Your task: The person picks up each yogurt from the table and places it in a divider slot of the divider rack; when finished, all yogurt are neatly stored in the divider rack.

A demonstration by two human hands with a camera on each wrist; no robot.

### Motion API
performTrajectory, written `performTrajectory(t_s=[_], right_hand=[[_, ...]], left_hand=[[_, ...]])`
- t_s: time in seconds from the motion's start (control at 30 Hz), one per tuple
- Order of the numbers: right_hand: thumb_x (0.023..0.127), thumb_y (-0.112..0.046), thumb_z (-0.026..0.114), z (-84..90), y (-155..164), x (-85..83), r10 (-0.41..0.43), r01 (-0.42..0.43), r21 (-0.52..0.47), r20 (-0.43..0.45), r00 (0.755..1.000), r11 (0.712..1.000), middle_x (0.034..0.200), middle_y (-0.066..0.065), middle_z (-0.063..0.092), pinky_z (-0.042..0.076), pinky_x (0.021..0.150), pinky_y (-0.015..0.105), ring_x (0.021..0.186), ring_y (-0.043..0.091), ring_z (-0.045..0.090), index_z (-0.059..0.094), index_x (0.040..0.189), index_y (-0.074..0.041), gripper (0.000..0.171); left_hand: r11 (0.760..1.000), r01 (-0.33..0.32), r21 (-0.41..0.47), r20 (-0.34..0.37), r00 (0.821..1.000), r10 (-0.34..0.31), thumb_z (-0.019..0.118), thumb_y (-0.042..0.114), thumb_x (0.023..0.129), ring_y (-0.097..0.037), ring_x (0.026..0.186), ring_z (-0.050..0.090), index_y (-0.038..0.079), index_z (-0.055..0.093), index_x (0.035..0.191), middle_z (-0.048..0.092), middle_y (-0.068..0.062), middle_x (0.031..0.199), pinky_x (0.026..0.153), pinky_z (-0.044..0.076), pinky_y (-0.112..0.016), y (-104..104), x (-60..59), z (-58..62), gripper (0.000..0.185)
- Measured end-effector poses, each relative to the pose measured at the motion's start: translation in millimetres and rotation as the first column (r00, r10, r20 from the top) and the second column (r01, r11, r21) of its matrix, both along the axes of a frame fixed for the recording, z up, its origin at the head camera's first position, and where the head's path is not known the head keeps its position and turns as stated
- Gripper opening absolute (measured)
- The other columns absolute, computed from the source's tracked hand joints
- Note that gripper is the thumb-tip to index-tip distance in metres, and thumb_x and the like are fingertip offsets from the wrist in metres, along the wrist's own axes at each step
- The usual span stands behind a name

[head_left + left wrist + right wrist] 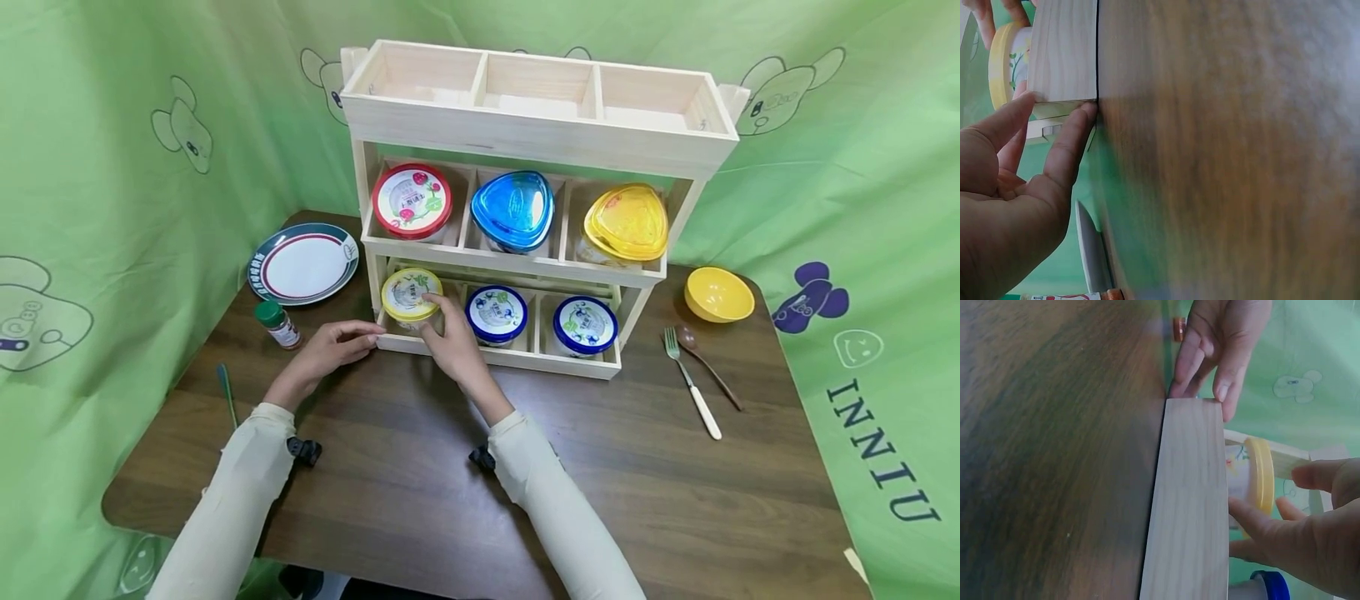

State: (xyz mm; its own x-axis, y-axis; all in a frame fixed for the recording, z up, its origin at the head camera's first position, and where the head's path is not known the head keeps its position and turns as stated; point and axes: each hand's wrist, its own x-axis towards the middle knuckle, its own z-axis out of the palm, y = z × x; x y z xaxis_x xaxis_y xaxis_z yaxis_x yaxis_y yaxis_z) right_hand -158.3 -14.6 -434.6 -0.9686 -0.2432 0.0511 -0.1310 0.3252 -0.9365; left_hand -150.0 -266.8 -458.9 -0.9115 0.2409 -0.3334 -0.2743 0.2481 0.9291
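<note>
A pale wooden shelf rack [540,137] stands on the table. In its bottom left compartment sits a jar with a yellow lid [408,292]. My right hand [453,342] reaches that jar from the right, thumb by its near side and a forefinger over the lid. A small gap shows between that fingertip and the lid in the right wrist view. My left hand [330,354] pinches the lower left front corner of the rack, thumb at the board's top edge [1063,50] and a finger at its bottom edge. Two blue-lidded jars [497,314] fill the other bottom compartments.
The middle tier holds jars with red [412,200], blue [513,210] and yellow [626,221] lids. Left are a plate [303,262], a green-capped bottle [279,323] and a thin green utensil [226,387]. Right are a yellow bowl [718,296], a fork [690,382] and a wooden spoon [705,362].
</note>
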Motion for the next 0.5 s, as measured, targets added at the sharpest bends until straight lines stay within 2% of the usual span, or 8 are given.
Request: performTrajectory(t_s=[0.13,0.2,0.23,0.27,0.3,0.37,0.43,0.5], right_hand=[[0.104,-0.008,0.062,1.1,1,5.9,-0.018,0.018,-0.003,-0.036,0.999,1.0,0.171,0.023,0.036,0.028,0.129,0.052,0.16,0.036,0.031,0.056,0.155,-0.006,0.051],[0.106,-0.008,0.061,4.5,3,11.9,-0.012,0.01,-0.043,-0.048,0.999,0.999,0.175,0.022,0.028,0.033,0.127,0.052,0.162,0.035,0.026,0.054,0.157,-0.007,0.052],[0.107,-0.008,0.06,6.6,4,15.6,-0.001,-0.002,-0.07,-0.052,0.999,0.998,0.177,0.022,0.024,0.036,0.125,0.052,0.163,0.035,0.024,0.053,0.158,-0.007,0.052],[0.108,-0.009,0.059,9.1,4,19.7,0.015,-0.02,-0.095,-0.056,0.998,0.995,0.177,0.02,0.023,0.039,0.123,0.051,0.163,0.035,0.024,0.051,0.159,-0.006,0.052],[0.109,-0.011,0.059,11.4,5,24.7,0.037,-0.044,-0.113,-0.061,0.997,0.993,0.178,0.019,0.023,0.043,0.12,0.05,0.163,0.034,0.025,0.05,0.161,-0.006,0.053],[0.111,-0.015,0.058,15.5,9,36.2,0.101,-0.11,-0.138,-0.071,0.992,0.984,0.179,0.017,0.021,0.045,0.118,0.051,0.163,0.033,0.025,0.045,0.164,-0.006,0.055],[0.113,-0.021,0.058,17.7,17,48.7,0.171,-0.18,-0.119,-0.08,0.982,0.976,0.179,0.013,0.021,0.044,0.119,0.052,0.162,0.031,0.027,0.041,0.167,-0.008,0.058],[0.115,-0.03,0.056,18.7,29,61.8,0.244,-0.249,-0.049,-0.078,0.967,0.967,0.179,0.008,0.023,0.039,0.123,0.052,0.162,0.026,0.027,0.038,0.169,-0.012,0.061]], left_hand=[[0.999,0.022,-0.036,-0.018,1.0,-0.023,0.062,0.016,0.113,-0.038,0.143,0.054,-0.003,0.061,0.15,0.054,-0.024,0.158,0.115,0.047,-0.044,1,-0.8,5.0,0.042],[0.989,0.039,-0.146,-0.083,0.995,-0.052,0.061,0.018,0.113,-0.04,0.144,0.053,-0.001,0.061,0.151,0.056,-0.024,0.157,0.118,0.046,-0.05,4,2.2,10.7,0.042],[0.974,0.041,-0.224,-0.125,0.99,-0.07,0.061,0.019,0.114,-0.041,0.144,0.054,0.001,0.061,0.151,0.057,-0.023,0.156,0.118,0.045,-0.053,7,5.6,15.0,0.042],[0.947,0.034,-0.32,-0.172,0.981,-0.094,0.061,0.021,0.114,-0.042,0.143,0.054,0.002,0.061,0.152,0.058,-0.023,0.155,0.118,0.045,-0.057,10,10.7,20.0,0.043],[0.908,0.016,-0.419,-0.224,0.967,-0.12,0.062,0.022,0.113,-0.044,0.14,0.056,0.003,0.061,0.153,0.06,-0.025,0.153,0.115,0.046,-0.061,15,17.7,24.9,0.044],[0.804,-0.046,-0.593,-0.316,0.932,-0.18,0.064,0.025,0.112,-0.048,0.136,0.059,0.006,0.059,0.155,0.061,-0.027,0.15,0.108,0.049,-0.067,26,36.4,35.4,0.047],[0.718,-0.083,-0.691,-0.354,0.905,-0.237,0.066,0.028,0.111,-0.052,0.136,0.058,0.006,0.058,0.156,0.061,-0.028,0.15,0.104,0.05,-0.071,40,57.8,45.2,0.051],[0.663,-0.081,-0.744,-0.361,0.884,-0.297,0.066,0.031,0.11,-0.053,0.139,0.055,0.006,0.057,0.156,0.059,-0.029,0.151,0.103,0.05,-0.073,54,79.4,50.8,0.053]])
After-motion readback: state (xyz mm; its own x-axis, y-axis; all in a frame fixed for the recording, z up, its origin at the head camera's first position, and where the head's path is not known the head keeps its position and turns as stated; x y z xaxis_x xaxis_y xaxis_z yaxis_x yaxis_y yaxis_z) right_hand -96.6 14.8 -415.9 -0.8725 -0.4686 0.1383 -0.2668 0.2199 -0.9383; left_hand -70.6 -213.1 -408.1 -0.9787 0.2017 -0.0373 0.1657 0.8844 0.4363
